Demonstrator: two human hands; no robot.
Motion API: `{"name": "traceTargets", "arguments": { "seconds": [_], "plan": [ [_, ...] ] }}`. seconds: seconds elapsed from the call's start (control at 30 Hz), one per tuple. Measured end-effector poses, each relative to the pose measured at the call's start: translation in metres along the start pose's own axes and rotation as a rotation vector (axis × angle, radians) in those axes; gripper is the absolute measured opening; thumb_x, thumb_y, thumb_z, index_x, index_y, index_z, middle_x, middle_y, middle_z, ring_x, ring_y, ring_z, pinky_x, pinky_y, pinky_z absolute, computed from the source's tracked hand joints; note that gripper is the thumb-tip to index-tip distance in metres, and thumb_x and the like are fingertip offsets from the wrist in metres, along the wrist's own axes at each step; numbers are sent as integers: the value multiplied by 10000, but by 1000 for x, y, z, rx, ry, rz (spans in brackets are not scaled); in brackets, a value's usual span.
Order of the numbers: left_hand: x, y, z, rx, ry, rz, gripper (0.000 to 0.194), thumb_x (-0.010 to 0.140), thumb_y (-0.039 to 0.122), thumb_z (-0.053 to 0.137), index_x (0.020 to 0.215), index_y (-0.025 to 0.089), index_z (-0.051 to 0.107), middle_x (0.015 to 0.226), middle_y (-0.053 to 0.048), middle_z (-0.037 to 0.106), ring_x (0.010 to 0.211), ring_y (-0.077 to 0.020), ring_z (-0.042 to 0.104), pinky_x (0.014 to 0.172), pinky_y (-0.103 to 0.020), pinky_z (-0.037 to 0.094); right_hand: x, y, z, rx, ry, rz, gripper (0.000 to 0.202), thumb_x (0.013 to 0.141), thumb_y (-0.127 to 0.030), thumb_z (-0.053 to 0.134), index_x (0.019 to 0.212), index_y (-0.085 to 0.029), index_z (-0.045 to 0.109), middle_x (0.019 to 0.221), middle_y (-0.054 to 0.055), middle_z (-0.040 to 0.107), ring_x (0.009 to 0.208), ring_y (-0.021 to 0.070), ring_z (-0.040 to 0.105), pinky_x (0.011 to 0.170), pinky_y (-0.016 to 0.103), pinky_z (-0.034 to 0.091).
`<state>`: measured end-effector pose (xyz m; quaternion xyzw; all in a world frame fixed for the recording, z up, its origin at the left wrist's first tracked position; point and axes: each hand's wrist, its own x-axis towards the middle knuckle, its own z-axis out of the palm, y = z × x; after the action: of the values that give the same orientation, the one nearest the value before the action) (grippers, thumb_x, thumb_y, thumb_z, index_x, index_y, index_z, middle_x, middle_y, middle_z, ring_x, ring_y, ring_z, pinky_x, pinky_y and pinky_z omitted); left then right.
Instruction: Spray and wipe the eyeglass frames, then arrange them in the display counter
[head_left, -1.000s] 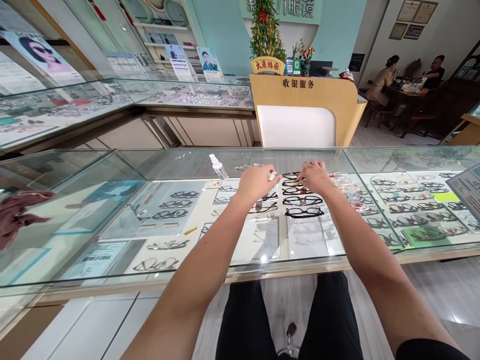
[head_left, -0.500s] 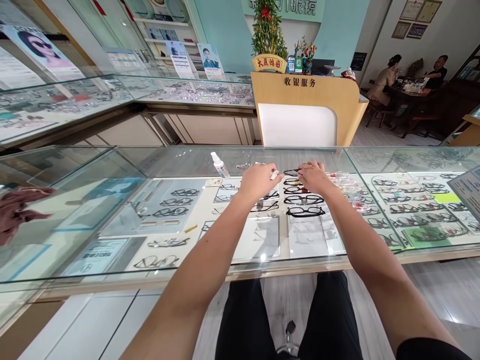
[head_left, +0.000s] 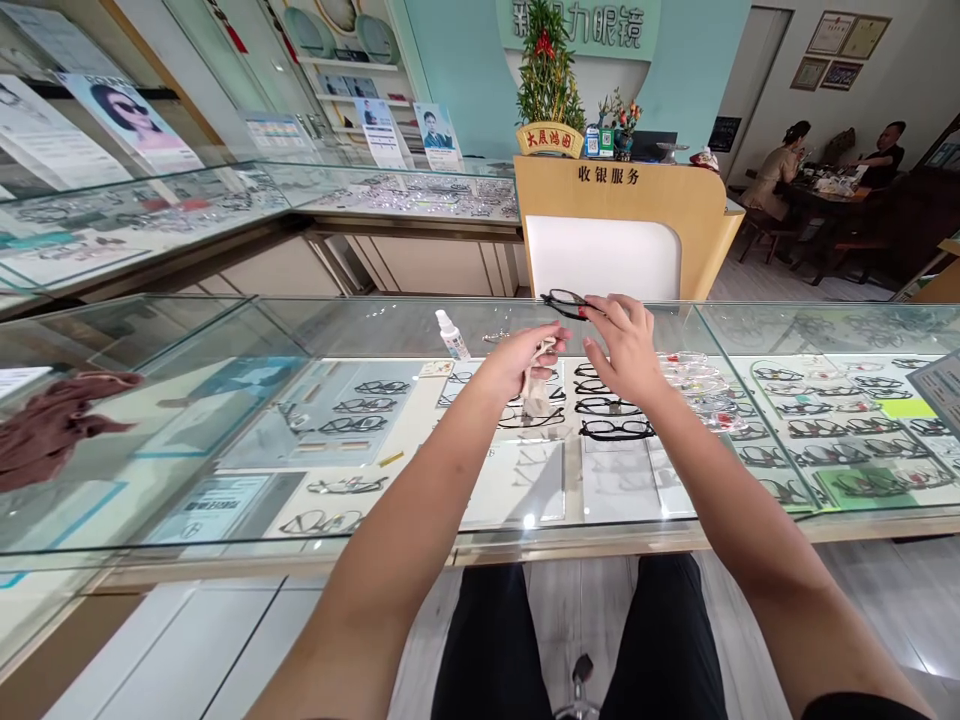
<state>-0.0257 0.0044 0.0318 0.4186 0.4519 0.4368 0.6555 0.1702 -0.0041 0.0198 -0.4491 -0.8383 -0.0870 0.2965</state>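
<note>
My right hand (head_left: 624,345) grips a pair of black-framed eyeglasses (head_left: 564,300) by one side, lifted above the glass counter. Close on its left, my left hand (head_left: 526,358) is closed around a pale cleaning cloth (head_left: 537,392), part of which hangs below the fingers. Under my wrists, a column of dark eyeglasses (head_left: 616,429) lies in rows. Further frames (head_left: 531,416) sit beneath my left hand and are partly hidden by it. Left of that hand stands a white spray bottle (head_left: 451,335), slightly tilted in view.
A glass display counter (head_left: 480,535) with many eyeglasses spans the view. A brown cloth (head_left: 64,425) lies at the left, and a printed sign (head_left: 937,385) stands at the right edge. Beyond are a wooden cashier desk (head_left: 712,230) and two seated people (head_left: 772,185) at a table.
My right hand has raised a pair of black eyeglasses from the far end of the column. My left hand has turned, so more of the pale cloth shows. The view has shifted slightly.
</note>
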Motion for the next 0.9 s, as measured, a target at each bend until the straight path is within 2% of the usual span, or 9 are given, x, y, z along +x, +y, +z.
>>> {"name": "traceTargets", "arguments": {
  "seconds": [0.07,0.13,0.23,0.33,0.43,0.5,0.6,0.67,0.9],
  "plan": [
    [-1,3,0,-189,-114,-109,165,915,295,697,859,142,668,699,8,561,445,-40,309,388,-169,176,-2,-8,0,4,19,-56,516,1070,-303,427,1539,-193,611,1672,119,572,1505,380,415,1220,582,355],
    [-2,5,0,-318,-157,-174,152,947,251,645,837,145,643,682,7,556,428,-42,323,363,-151,195,-3,-13,0,8,24,-94,515,1069,-280,407,1532,-200,619,1672,110,580,1516,376,413,1221,586,351],
    [-2,5,-1,-428,-172,-200,183,990,209,602,813,160,601,659,24,517,424,-43,342,356,-130,218,-4,-16,0,21,21,-123,514,1069,-254,394,1519,-200,636,1666,99,594,1530,373,412,1221,586,353],
    [0,1,-2,-422,-205,-155,191,935,193,700,791,163,578,657,46,488,432,-29,342,371,-124,215,-5,-17,0,73,55,-104,488,1058,-240,416,1464,-219,686,1653,82,611,1541,368,416,1230,585,351],
    [4,-7,-1,-284,-165,30,241,805,215,845,798,156,611,686,41,519,467,-27,360,396,-138,211,-4,-13,3,249,194,33,402,1055,-280,455,1284,-245,783,1537,98,689,1456,352,508,1218,572,378],
    [6,-13,0,-141,-83,157,281,742,245,903,824,160,648,687,36,536,493,-38,374,423,-151,208,0,-7,6,493,237,157,343,1052,-384,511,1087,-241,821,1317,107,774,1283,320,615,1156,529,446],
    [8,-18,4,28,16,263,281,729,284,905,831,174,668,647,51,489,506,-46,345,461,-175,211,6,2,11,952,114,338,366,946,-577,675,858,-240,788,999,52,792,1072,263,676,1040,444,512],
    [8,-20,6,95,53,295,261,743,307,885,819,179,671,634,60,453,515,-51,326,480,-189,233,9,6,13,1172,31,443,385,831,-630,784,811,-245,776,921,16,783,1028,234,680,994,393,508],
    [9,-22,6,170,64,326,347,706,430,902,807,190,673,620,66,408,533,-66,320,500,-214,240,8,10,15,1550,-57,636,386,604,-511,988,786,-245,775,833,-27,762,879,148,677,851,288,481]
  ]
}}
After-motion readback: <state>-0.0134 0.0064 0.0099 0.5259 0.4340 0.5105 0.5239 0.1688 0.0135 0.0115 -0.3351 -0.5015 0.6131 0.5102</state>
